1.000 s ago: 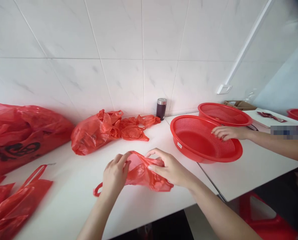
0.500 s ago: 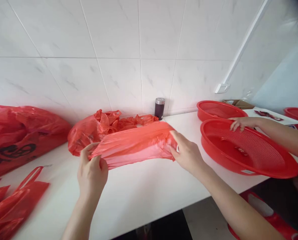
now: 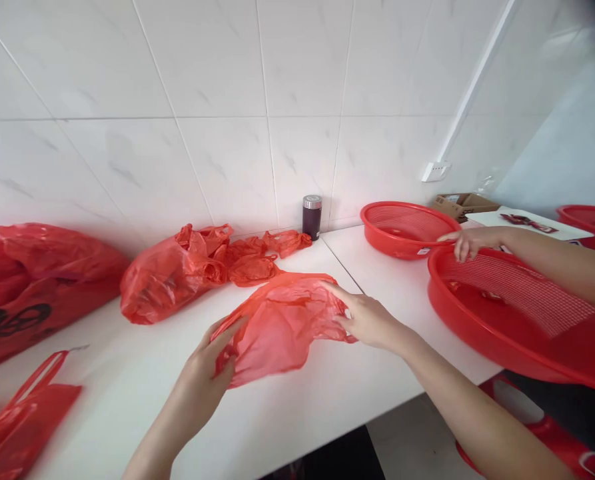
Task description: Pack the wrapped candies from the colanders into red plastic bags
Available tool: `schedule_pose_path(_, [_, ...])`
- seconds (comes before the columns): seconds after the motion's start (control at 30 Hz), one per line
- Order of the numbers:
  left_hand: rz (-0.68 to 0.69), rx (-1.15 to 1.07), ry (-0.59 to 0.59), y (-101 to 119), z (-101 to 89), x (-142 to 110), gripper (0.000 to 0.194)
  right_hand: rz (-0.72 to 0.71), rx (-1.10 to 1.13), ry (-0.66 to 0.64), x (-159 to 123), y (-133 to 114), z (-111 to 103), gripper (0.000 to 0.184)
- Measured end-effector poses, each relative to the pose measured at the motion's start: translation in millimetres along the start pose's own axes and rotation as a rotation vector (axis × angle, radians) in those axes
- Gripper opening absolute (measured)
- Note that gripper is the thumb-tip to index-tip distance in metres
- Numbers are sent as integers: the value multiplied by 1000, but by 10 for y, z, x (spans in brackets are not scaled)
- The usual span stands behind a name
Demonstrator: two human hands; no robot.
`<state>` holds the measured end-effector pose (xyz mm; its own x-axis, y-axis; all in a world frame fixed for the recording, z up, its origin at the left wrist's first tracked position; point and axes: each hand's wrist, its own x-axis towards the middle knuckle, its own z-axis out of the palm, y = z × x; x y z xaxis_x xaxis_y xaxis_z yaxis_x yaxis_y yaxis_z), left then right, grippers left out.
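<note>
A thin red plastic bag point(image 3: 277, 327) hangs just above the white table point(image 3: 297, 413), held between both my hands. My left hand point(image 3: 210, 360) pinches its lower left edge, fingers closed on the plastic. My right hand point(image 3: 370, 319) grips its right edge with the fingers curled into the film. The bag is crumpled and partly spread open between them.
A filled red bag point(image 3: 172, 277) and loose red bags lie by the tiled wall, beside a dark cup point(image 3: 312, 217). Large red bags point(image 3: 37, 280) sit at the left. Another person's hand point(image 3: 464, 241) holds a red basket point(image 3: 522, 313); a second basket point(image 3: 407, 228) stands behind it.
The bag was bunched between my hands, then stretched wide, and now hangs slack and open. The other person has pulled the red basket to the right, towards the table edge.
</note>
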<state>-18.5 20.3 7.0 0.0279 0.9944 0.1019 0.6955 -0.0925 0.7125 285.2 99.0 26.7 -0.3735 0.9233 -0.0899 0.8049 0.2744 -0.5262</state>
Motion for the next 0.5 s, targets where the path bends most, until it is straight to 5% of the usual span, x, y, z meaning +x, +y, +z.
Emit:
schedule_pose_path(0.2, [-171,-427,-6,57,-16,-69,62,-120,242,-82,3,48,31,66])
schedule_pose_path(0.33, [-317,-743,90,44,-64,-163,59,-283,309,171,59,149,-47,51])
schedule_pose_path(0.43, [-458,-934,118,-24,-129,-240,57,-203,10,454,181,400,-175,43])
schedule_pose_path(0.5, [-512,-1022,77,-59,-166,-271,57,-56,-311,477,262,582,-251,47])
